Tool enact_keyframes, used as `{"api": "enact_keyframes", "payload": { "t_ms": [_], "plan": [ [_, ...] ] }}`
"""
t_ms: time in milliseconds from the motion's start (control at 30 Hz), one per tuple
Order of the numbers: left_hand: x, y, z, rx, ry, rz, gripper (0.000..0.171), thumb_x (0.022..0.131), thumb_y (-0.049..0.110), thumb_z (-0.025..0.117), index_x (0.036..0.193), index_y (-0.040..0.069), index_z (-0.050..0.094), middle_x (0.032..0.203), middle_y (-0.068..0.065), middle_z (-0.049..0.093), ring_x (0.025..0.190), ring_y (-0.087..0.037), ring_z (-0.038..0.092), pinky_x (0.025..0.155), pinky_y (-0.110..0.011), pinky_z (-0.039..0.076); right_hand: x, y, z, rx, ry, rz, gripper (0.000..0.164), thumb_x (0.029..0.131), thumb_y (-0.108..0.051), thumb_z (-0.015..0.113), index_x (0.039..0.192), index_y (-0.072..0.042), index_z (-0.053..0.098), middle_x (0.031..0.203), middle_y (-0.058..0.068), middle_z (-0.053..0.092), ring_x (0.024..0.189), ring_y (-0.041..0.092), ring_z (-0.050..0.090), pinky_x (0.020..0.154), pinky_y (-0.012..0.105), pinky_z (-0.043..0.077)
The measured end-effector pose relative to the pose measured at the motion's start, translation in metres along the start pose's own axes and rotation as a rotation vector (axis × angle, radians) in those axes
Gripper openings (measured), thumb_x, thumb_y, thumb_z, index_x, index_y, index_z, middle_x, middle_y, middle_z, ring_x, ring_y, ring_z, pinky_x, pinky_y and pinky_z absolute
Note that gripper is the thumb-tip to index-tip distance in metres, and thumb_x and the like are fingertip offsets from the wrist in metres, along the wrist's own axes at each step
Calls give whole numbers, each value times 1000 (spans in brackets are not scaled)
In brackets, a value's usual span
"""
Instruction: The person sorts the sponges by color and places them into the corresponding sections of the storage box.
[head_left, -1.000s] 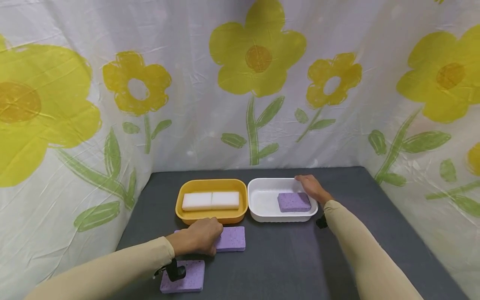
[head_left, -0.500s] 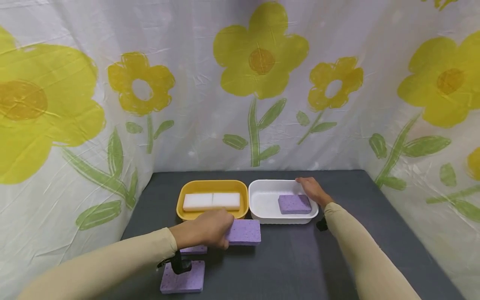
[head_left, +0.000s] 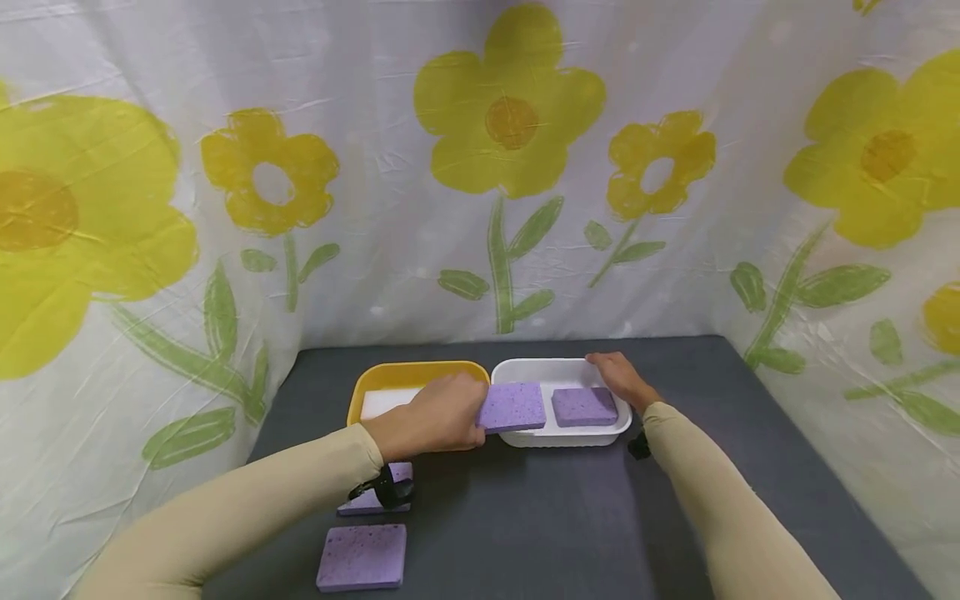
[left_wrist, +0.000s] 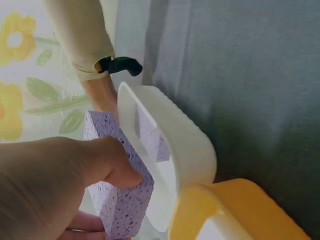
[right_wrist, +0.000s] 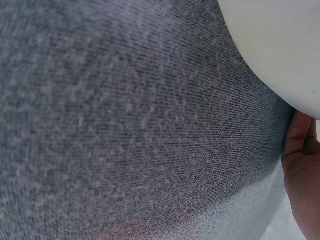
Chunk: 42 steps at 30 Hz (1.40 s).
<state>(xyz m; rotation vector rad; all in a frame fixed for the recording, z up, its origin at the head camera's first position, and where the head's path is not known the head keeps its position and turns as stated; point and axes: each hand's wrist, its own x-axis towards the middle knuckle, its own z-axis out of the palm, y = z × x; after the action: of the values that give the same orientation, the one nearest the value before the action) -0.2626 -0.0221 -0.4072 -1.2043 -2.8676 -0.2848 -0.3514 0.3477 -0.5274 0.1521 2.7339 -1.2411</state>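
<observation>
My left hand (head_left: 442, 410) grips a purple sponge (head_left: 513, 407) by its left end, thumb on one face and fingers on the other. In the head view this sponge overlaps the left part of the white tray (head_left: 558, 437). The left wrist view shows the speckled held sponge (left_wrist: 131, 212) tilted beside the tray's rim. A second purple sponge (head_left: 585, 407) lies inside the tray, on the right. My right hand (head_left: 621, 379) holds the tray at its back right corner. In the right wrist view the right hand's fingers (right_wrist: 299, 132) are against the tray's outer wall.
A yellow tray (head_left: 360, 392) stands against the white one on the left, white sponge (head_left: 386, 402) inside, partly behind my left hand. Two purple sponges lie on the grey table at the front left: a near sponge (head_left: 362, 557) and a farther sponge (head_left: 367, 502). A flowered curtain surrounds the table.
My left hand has lifted a purple sponge from the table in front of the yellow tray and carried it right and away to the white tray. The right hand has stayed at the tray's corner.
</observation>
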Motion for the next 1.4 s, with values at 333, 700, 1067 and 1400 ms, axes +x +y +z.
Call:
{"api": "enact_keyframes", "payload": {
  "t_ms": [333, 700, 1067, 1400],
  "plan": [
    [33, 8, 11, 57, -34, -42, 38, 84, 30, 93, 106, 3, 78, 86, -7, 74, 66, -18, 59, 55, -30, 48, -1, 0, 1, 8, -19, 16, 70, 115, -46, 40, 156, 9, 53, 168, 33, 39, 157, 51, 37, 131, 63, 28],
    [66, 19, 36, 17, -65, -46, 25, 84, 24, 89, 79, 13, 67, 78, -1, 62, 68, -18, 59, 56, -32, 49, -1, 2, 1, 5, 4, -2, 67, 114, -43, 41, 153, 9, 57, 166, 34, 40, 156, 51, 37, 131, 62, 27],
    [95, 24, 51, 53, -47, 8, 38, 84, 26, 88, 66, 17, 56, 62, 6, 47, 65, -15, 50, 64, -30, 47, -1, -1, 0, -22, 22, -44, 62, 115, -39, 41, 148, 10, 61, 160, 33, 52, 152, 51, 45, 130, 61, 32],
    [140, 9, 113, 53, -105, -3, 30, 78, 36, 93, 79, 18, 70, 78, 2, 65, 72, -20, 65, 59, -41, 55, 2, 0, 0, -9, 31, -47, 60, 116, -38, 41, 145, 9, 65, 154, 31, 60, 147, 48, 53, 128, 58, 36]
  ]
}}
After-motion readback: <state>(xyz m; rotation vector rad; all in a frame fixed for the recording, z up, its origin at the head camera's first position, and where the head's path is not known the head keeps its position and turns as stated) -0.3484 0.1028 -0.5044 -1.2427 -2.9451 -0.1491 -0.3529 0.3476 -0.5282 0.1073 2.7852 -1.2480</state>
